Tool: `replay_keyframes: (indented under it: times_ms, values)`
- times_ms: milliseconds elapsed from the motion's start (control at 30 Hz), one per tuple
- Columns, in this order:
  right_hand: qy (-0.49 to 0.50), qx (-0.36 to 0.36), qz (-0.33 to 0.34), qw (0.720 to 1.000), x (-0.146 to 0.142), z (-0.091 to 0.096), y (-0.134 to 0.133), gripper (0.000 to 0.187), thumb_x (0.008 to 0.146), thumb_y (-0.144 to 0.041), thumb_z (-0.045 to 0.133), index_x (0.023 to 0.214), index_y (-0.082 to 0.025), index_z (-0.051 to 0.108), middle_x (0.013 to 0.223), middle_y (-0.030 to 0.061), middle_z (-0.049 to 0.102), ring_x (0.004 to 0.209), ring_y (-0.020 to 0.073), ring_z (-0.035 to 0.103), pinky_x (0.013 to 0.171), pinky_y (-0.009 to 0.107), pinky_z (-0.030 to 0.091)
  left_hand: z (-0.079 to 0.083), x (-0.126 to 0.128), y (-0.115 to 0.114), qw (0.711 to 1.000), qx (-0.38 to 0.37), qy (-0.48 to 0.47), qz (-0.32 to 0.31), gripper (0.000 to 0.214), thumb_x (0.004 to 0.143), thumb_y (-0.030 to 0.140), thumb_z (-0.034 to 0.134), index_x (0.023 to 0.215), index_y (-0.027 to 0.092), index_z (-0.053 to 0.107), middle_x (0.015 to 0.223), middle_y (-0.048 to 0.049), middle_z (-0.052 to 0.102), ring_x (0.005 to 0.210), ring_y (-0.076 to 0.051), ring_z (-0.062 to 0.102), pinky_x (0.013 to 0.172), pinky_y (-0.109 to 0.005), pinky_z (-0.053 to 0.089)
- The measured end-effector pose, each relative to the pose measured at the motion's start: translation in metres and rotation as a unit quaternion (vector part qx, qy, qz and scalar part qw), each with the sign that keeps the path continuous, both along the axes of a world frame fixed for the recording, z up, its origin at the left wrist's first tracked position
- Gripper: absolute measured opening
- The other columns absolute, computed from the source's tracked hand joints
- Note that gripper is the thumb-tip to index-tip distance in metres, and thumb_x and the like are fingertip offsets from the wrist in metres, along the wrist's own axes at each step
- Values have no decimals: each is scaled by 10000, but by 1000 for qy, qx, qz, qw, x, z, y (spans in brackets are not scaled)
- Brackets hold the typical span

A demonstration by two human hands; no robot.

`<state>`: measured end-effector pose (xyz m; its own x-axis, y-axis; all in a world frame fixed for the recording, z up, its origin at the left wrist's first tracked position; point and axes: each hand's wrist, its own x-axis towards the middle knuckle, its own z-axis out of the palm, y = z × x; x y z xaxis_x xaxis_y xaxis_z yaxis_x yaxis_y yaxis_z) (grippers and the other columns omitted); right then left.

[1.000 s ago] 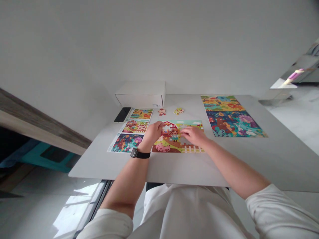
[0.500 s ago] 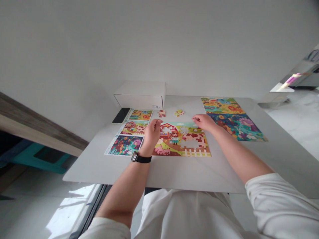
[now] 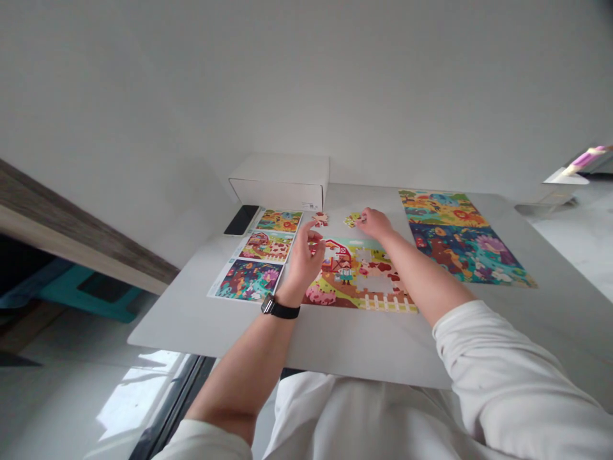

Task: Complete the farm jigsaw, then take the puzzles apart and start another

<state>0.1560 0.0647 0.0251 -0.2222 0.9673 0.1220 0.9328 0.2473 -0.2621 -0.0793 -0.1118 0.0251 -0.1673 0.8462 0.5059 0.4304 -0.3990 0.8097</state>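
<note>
Head: puzzle (image 3: 357, 291), grey tbl (image 3: 335, 345), white wall (image 3: 306, 83)

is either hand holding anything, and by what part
Right hand touches the loose puzzle piece at its right edge; a grip cannot be told. Left hand: cannot tell.

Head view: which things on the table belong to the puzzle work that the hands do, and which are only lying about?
In use: farm puzzle with gaps, under the left hand; yellow loose piece at the right hand; red loose piece; likely the picture sheet.
Lying about: white box; black phone; two colourful puzzles on the right.
</note>
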Motion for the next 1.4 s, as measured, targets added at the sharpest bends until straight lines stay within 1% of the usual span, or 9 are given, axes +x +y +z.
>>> replay_keyframes:
  times_ms: [133,300,433,567,733,900,1100,1233,1400]
  values:
    - [-21,27,-16,999,-15,-7,3,372,965,-387,701,1256,-158,678,1238,199,757,1139,309,704,1017,400,534,1,-1,1,1000,1,1,3,504,977,195,589,1468,223,481,1097,-61,656,977,-150,660,849,-272,574]
    - [-26,26,-22,999,-18,-7,6,359,962,-329,685,1271,-150,660,1233,202,750,1119,310,705,998,404,536,1,-3,1,1000,-6,10,9,485,969,180,586,1445,222,504,1101,-63,667,993,-155,664,851,-275,569]
    - [-1,12,-21,1000,-12,-2,4,350,938,-279,697,1264,-156,664,1232,178,754,1095,290,711,976,380,544,1,-3,2,1000,-3,22,-4,411,984,189,576,1393,213,552,1114,-71,672,999,-154,665,844,-266,570]
    - [50,19,-4,999,7,3,-9,334,900,-232,721,1227,-180,675,1232,150,759,1117,283,701,990,378,546,3,-2,1,999,-13,27,-16,370,992,199,565,1361,210,586,1090,-65,690,977,-154,673,856,-271,572]
    - [99,46,41,993,43,13,-43,359,878,-230,733,1231,-193,677,1268,135,747,1054,261,719,971,393,559,9,0,-1,998,-32,45,-27,354,996,237,569,1344,204,621,1024,-46,708,922,-148,677,867,-267,562]
    - [136,74,101,983,77,25,-94,404,860,-245,747,1255,-208,670,1244,115,756,1027,253,738,949,401,587,12,5,-3,994,-66,73,-46,312,983,264,586,1275,204,673,987,-35,736,861,-142,676,851,-258,549]
    - [174,97,142,970,95,35,-160,418,891,-271,739,1298,-243,653,1270,98,752,1017,251,753,958,420,616,16,13,-10,985,-102,119,-76,210,946,372,669,994,196,774,908,-48,777,783,-164,663,771,-267,519]
    - [186,98,156,965,94,26,-186,406,915,-256,706,1316,-260,646,1283,100,741,1056,268,748,977,438,617,18,16,-15,976,-131,144,-95,311,957,469,650,921,184,770,793,-33,746,706,-160,606,695,-266,470]
    - [193,108,179,959,90,6,-195,410,916,-223,697,1320,-263,641,1298,110,727,1035,269,756,970,438,615,19,23,-17,969,-138,165,-119,425,977,533,596,746,184,671,663,0,602,635,-140,492,615,-273,369]
